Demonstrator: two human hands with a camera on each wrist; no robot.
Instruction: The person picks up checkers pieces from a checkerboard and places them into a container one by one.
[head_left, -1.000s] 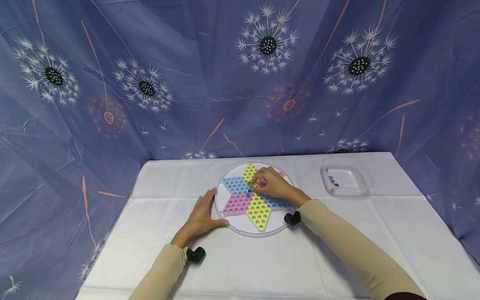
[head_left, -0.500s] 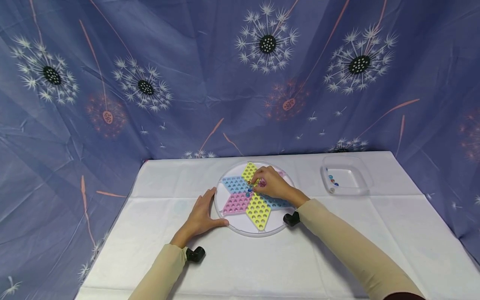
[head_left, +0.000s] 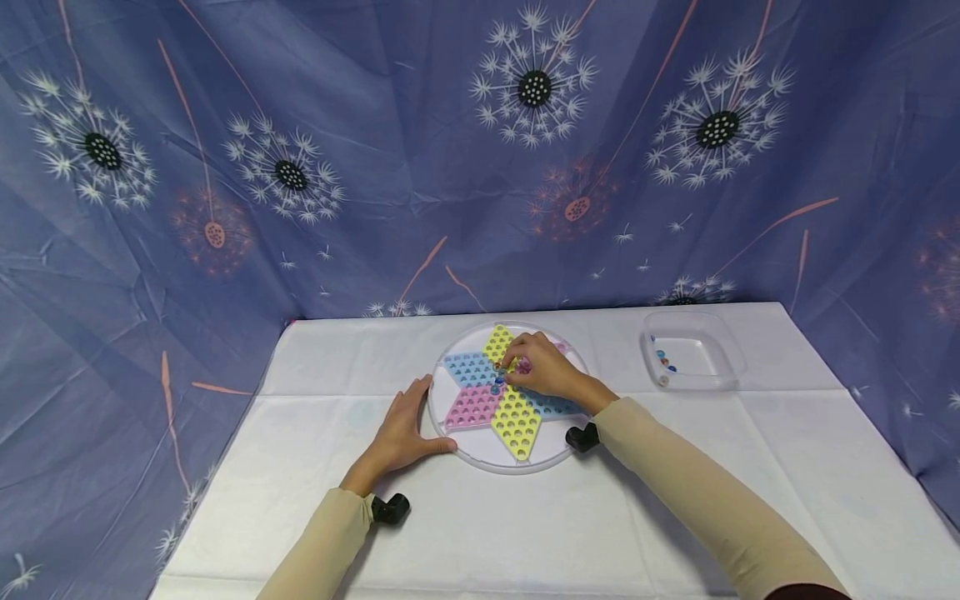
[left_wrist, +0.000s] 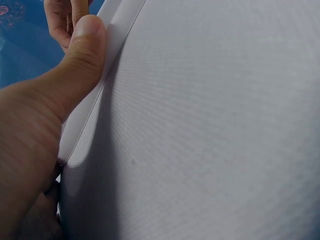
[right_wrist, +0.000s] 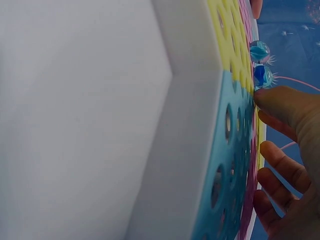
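A round white Chinese checkers board (head_left: 468, 446) with a yellow, pink and blue star lies on the table. My left hand (head_left: 403, 429) touches its left rim, fingers stretched and thumb spread along the near side. In the left wrist view the thumb (left_wrist: 85, 52) rests on the white rim. Over the star's middle is my right hand (head_left: 547, 365), thumb and forefinger bent toward small glass marbles there. A blue marble (right_wrist: 262, 76) and a teal marble (right_wrist: 259, 51) sit by the right thumb tip. Whether a marble is between those fingertips is hidden.
To the board's right stands a clear plastic box (head_left: 712, 379) with several marbles (head_left: 665, 362) along its left side. A white cloth (head_left: 525, 533) covers the table. Behind hangs a blue dandelion-print curtain (head_left: 420, 167).
Both hands stay almost in place, the left on the rim and the right over the board's middle. The head view shifts very slightly.
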